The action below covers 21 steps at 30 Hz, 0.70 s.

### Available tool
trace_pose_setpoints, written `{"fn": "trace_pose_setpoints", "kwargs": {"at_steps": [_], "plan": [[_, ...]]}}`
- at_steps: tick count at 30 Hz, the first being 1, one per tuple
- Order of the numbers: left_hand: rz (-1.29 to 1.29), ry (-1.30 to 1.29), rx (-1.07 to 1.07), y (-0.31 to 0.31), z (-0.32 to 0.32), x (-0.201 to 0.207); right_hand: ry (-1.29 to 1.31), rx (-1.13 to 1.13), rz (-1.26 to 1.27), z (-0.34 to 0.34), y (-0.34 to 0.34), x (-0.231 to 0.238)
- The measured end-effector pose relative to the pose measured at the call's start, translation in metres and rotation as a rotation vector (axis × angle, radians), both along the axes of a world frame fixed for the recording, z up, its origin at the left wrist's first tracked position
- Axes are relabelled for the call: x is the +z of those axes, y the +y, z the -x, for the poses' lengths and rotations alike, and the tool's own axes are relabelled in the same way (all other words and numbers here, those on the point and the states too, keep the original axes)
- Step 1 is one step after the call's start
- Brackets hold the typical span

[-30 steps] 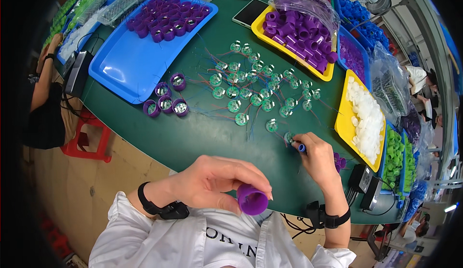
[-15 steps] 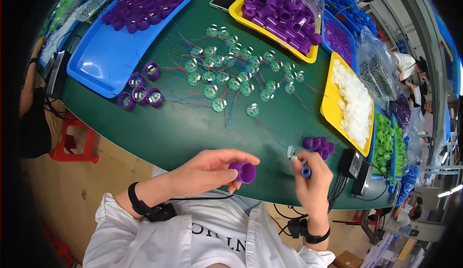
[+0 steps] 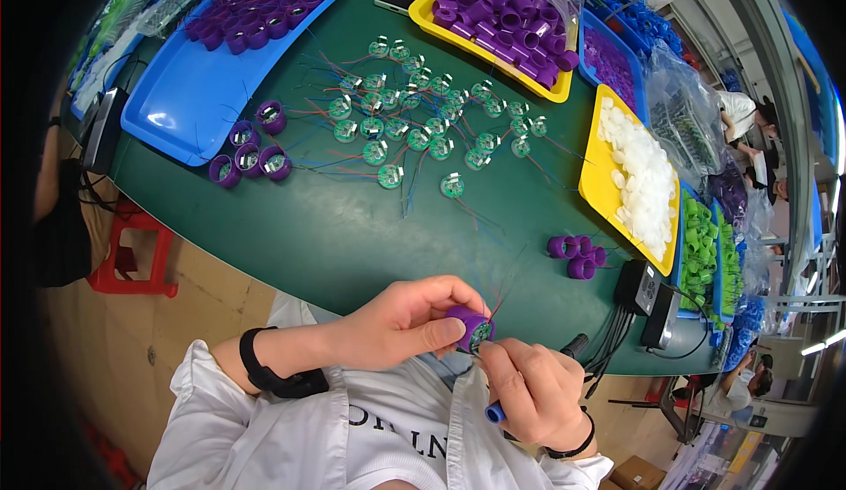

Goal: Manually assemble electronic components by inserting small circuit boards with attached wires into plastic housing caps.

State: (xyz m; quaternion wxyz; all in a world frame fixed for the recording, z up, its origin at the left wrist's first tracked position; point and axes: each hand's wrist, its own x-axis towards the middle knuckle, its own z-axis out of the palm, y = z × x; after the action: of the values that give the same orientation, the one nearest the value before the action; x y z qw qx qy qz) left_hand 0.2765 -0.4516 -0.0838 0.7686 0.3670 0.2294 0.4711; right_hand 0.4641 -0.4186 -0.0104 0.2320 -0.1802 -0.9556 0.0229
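My left hand (image 3: 410, 322) is closed around a short purple plastic tube (image 3: 464, 321), its mouth tilted toward my right hand. In that mouth sits a small round green circuit board (image 3: 481, 335) with thin red and dark wires sticking up. The fingertips of my right hand (image 3: 529, 384) are pinched at the board's edge; how far in the board sits is unclear. A pen-shaped tool (image 3: 495, 412) with a blue end lies gripped across my right palm, its black other end showing beyond the knuckles. Several similar boards (image 3: 419, 129) with wires lie spread over the green table.
Purple tubes fitted with boards (image 3: 249, 157) stand by a blue tray (image 3: 167, 120) at left. More tubes (image 3: 575, 252) are grouped at right. Yellow trays hold purple tubes (image 3: 507, 27) and white pieces (image 3: 641, 186). Black adapters with cables (image 3: 636, 289) sit near the table edge.
My right hand has moved left with the circuit board, bringing it to the mouth of the purple tube. My left hand has shifted slightly right and turned the tube.
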Motion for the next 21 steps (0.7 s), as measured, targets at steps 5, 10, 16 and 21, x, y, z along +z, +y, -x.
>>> {"fn": "trace_pose_setpoints", "kwargs": {"at_steps": [5,10,16,21], "plan": [[-0.085,0.045,0.124,0.0,-0.005,0.005,0.059,-0.027,0.058,0.002,0.0,-0.005],[0.034,0.066,0.253,-0.002,-0.008,0.008,0.182,-0.154,0.393,0.002,0.0,-0.009],[-0.288,0.156,0.358,-0.001,-0.012,0.007,0.444,-0.312,0.857,-0.004,-0.002,-0.018],[-0.421,0.285,0.466,0.004,-0.013,0.004,0.631,-0.393,0.938,0.006,-0.013,-0.027]]}}
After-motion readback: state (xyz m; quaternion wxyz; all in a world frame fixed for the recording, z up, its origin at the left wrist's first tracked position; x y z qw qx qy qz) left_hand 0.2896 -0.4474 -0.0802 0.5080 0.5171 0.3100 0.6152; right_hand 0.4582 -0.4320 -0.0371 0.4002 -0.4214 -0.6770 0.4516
